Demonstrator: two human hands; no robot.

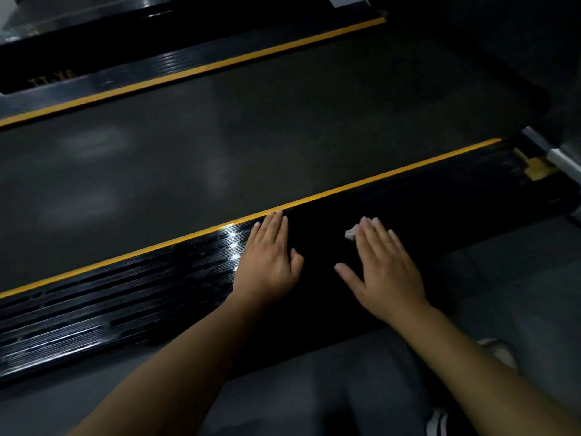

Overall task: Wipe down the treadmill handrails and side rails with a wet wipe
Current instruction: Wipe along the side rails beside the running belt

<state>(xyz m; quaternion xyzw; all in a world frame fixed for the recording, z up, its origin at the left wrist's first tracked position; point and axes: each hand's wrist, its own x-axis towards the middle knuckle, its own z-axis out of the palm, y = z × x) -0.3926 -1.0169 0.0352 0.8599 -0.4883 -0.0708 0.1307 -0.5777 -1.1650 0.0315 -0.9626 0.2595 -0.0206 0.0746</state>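
The left hand (267, 262) lies palm down on the near side rail (125, 297) of the treadmill. Its fingers (276, 225) are straight, released and grasp nothing. Their tips reach the yellow stripe (377, 180) that runs along the rail's inner edge. The right hand (386, 265) lies palm down on the same rail, near the left hand but apart from it, thumb spread toward it. The fingers of the right hand are also straight and released, and they press flat on a white wipe (350, 233). The wipe lies under these fingers, against the rail; a crumpled corner shows beside the index finger on the thumb side, and a small part shows past the fingertips. To the left of the left-hand fingers, the ribbed black rail surface shows bright glints. Beyond all fingertips lies the dark belt (251, 136), then the far side rail (141, 67). A trouser leg (361, 382) and a shoe (500, 354) show below the wrists.
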